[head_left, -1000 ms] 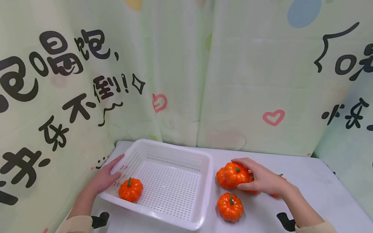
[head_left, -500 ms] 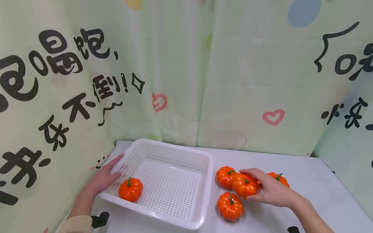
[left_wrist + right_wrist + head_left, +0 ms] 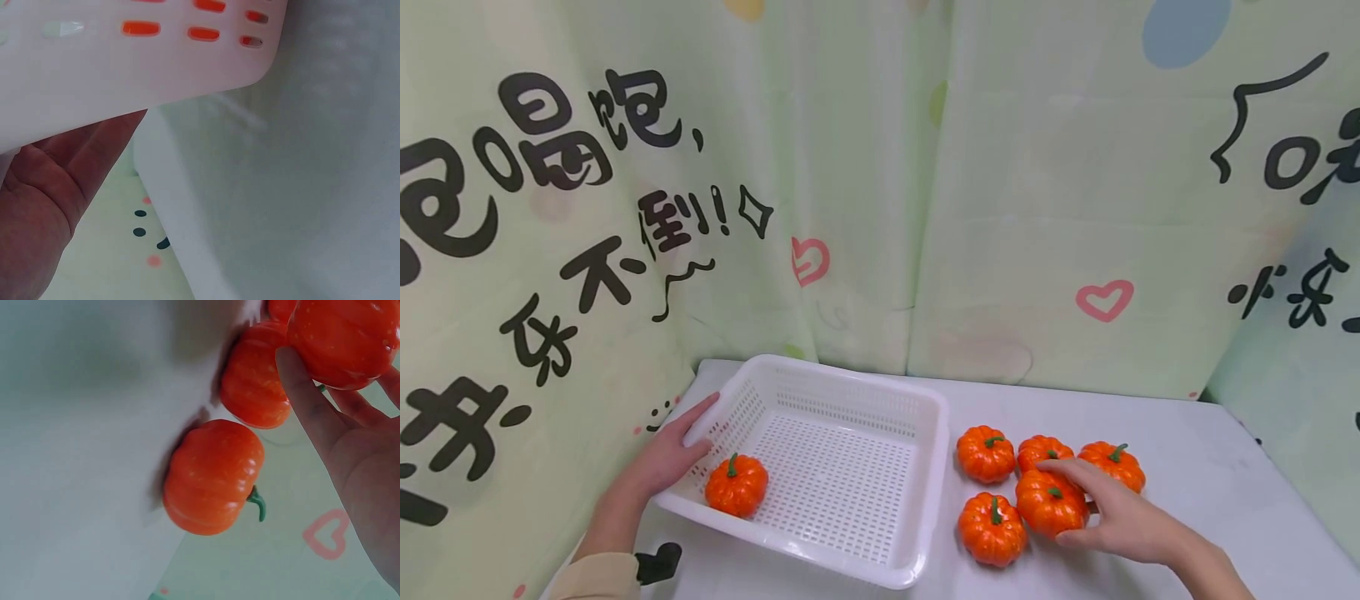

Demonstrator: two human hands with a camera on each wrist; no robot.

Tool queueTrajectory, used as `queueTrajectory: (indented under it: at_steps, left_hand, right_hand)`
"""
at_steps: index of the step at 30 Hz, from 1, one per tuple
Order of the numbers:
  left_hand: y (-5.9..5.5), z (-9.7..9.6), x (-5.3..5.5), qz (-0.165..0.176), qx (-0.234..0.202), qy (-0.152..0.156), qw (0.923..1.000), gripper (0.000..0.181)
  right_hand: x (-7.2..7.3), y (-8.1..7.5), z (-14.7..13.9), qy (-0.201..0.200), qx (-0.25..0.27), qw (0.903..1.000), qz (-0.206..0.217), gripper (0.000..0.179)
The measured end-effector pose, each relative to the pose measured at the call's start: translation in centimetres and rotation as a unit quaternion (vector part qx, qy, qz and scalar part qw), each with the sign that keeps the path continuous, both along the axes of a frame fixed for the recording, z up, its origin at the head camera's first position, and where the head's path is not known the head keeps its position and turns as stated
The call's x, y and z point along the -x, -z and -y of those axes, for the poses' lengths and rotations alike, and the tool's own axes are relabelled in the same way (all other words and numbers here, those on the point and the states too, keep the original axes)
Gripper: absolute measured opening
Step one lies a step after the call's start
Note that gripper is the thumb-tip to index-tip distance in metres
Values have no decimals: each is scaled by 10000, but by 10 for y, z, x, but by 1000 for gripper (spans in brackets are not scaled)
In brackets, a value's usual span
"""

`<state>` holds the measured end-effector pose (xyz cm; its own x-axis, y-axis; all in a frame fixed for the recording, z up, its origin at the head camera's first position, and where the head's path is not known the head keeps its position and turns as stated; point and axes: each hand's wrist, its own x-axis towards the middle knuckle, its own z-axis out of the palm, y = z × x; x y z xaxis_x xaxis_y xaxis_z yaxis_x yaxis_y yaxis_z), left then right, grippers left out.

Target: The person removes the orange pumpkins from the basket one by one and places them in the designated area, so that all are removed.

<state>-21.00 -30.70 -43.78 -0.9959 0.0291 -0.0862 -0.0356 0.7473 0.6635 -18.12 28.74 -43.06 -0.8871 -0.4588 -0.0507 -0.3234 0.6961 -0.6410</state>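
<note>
In the head view my right hand (image 3: 1112,510) holds a small orange pumpkin (image 3: 1049,503) between thumb and fingers. The right wrist view shows this pumpkin (image 3: 342,340) against the fingers, its base facing the camera. Close behind it sit two more pumpkins, one partly hidden (image 3: 1042,450) and one by my knuckles (image 3: 1116,463). My left hand (image 3: 664,457) rests at the left side of a white perforated plastic basket (image 3: 928,483), fingers straight and thumb at the rim. One pumpkin (image 3: 737,486) lies in the basket's near left corner. From the left wrist, the basket wall (image 3: 206,72) covers my fingertips.
Between the basket and my right hand stand two pumpkins, one farther back (image 3: 984,457) and one nearer (image 3: 989,533). All rest on a white tabletop (image 3: 1210,467). A pale green printed curtain (image 3: 1000,250) closes off the back and sides.
My right hand has carried its pumpkin rightward and toward me, away from the back left pumpkin, uncovering the ones behind. The left hand and the basket stay put.
</note>
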Motion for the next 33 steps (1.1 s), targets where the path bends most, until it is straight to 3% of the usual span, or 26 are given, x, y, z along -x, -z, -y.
queueTrajectory:
  at_steps: [9, 18, 33]
  left_hand:
    - [-2, -1, 0, 59, -37, -49, 10000, 72]
    - [1, 0, 1, 81, -42, -49, 9999, 72]
    - [0, 0, 2, 83, -20, -65, 9999, 73]
  right_hand:
    - [-6, 11, -8, 174, -27, 9991, 387, 77]
    - [-9, 21, -12, -64, -41, 9993, 375, 75]
    - [-8, 32, -14, 104, -36, 9975, 692, 80]
